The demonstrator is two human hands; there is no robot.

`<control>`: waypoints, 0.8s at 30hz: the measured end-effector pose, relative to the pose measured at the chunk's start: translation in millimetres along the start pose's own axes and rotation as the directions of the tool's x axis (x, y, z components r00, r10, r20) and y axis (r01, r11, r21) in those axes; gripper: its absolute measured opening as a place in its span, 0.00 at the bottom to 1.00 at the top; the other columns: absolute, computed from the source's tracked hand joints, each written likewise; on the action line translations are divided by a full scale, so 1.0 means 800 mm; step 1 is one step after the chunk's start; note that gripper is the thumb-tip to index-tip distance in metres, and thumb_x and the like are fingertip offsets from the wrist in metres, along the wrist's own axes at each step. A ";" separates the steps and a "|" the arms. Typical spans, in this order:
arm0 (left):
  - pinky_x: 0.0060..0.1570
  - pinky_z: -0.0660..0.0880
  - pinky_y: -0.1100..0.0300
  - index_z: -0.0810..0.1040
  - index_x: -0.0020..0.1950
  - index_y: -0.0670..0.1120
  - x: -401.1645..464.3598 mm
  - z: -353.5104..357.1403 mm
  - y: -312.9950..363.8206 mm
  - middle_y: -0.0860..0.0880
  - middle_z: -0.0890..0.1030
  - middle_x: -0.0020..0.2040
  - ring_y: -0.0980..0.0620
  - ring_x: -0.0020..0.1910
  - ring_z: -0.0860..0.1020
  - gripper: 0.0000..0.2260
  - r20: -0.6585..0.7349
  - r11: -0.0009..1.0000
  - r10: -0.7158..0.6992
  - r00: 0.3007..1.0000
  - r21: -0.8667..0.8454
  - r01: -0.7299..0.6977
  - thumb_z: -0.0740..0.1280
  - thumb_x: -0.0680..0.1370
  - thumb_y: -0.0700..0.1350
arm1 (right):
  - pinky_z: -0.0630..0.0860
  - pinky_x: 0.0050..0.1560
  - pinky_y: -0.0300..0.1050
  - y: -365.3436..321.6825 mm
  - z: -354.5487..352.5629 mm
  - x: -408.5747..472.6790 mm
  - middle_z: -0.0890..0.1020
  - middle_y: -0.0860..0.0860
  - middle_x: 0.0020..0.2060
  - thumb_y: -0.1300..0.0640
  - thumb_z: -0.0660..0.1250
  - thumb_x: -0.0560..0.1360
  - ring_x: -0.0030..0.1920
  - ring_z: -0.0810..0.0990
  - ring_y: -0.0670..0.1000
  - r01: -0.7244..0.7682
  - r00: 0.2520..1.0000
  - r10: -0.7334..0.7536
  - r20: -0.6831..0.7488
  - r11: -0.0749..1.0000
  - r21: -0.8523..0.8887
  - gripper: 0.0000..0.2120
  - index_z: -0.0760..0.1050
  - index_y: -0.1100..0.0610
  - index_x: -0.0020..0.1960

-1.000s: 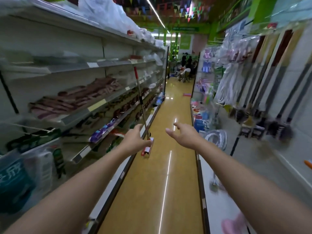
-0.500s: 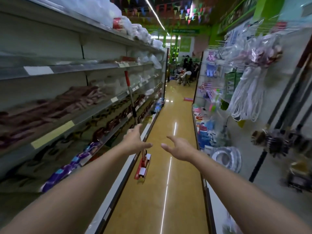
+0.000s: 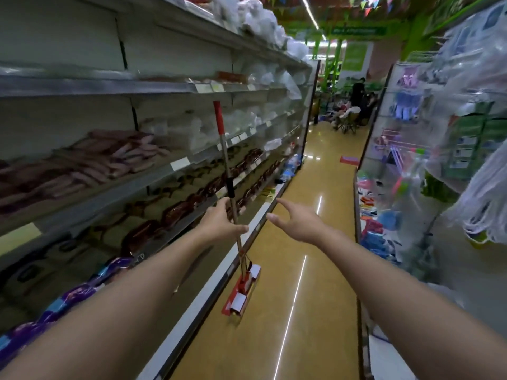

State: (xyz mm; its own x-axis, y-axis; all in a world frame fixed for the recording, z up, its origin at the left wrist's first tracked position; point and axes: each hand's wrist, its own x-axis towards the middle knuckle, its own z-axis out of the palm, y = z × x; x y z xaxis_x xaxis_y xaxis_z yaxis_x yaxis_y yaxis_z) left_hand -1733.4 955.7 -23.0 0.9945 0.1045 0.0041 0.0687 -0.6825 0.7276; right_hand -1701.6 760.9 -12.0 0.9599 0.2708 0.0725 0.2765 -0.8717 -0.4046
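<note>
Left hand (image 3: 222,224) nearer one mop (image 3: 230,187)

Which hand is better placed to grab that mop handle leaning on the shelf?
Left. The left hand sits at the mop handle, the pole running between its thumb and forefinger. The right hand is open and apart from it, out over the aisle floor.

A shop aisle with a glossy yellow floor (image 3: 299,270) runs between stocked metal shelves (image 3: 115,86) under striplights (image 3: 311,12).
</note>
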 end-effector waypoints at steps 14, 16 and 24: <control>0.71 0.59 0.51 0.51 0.78 0.47 0.289 0.077 0.039 0.46 0.55 0.78 0.47 0.76 0.56 0.38 -0.143 0.995 -0.085 0.986 0.037 0.091 0.66 0.76 0.57 | 0.65 0.68 0.59 0.139 -0.017 0.315 0.64 0.54 0.73 0.39 0.58 0.77 0.72 0.64 0.56 0.178 0.983 -0.178 0.054 0.984 0.015 0.31 0.50 0.42 0.76; 0.71 0.59 0.51 0.51 0.78 0.49 0.327 0.089 0.023 0.47 0.54 0.78 0.47 0.76 0.56 0.38 -0.149 0.993 -0.115 0.982 -0.003 0.116 0.67 0.75 0.56 | 0.66 0.69 0.56 0.149 -0.006 0.359 0.64 0.53 0.74 0.39 0.58 0.77 0.72 0.64 0.56 0.187 0.979 -0.188 0.081 0.982 0.024 0.32 0.49 0.43 0.77; 0.72 0.60 0.48 0.45 0.78 0.48 0.520 0.084 -0.027 0.45 0.52 0.79 0.45 0.76 0.56 0.45 -0.159 0.953 -0.286 0.945 -0.154 0.262 0.69 0.73 0.59 | 0.69 0.66 0.57 0.137 0.020 0.579 0.62 0.54 0.74 0.35 0.58 0.76 0.70 0.67 0.56 0.325 0.931 -0.318 0.178 0.946 -0.014 0.36 0.46 0.45 0.77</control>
State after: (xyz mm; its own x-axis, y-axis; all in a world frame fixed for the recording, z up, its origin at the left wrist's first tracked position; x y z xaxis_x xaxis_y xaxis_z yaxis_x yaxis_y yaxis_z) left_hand -1315.7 965.8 -83.1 0.9077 0.4086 -0.0952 0.3140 -0.5110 0.8001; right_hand -1227.6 797.6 -37.3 0.7980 0.6017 0.0339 0.5742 -0.7420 -0.3461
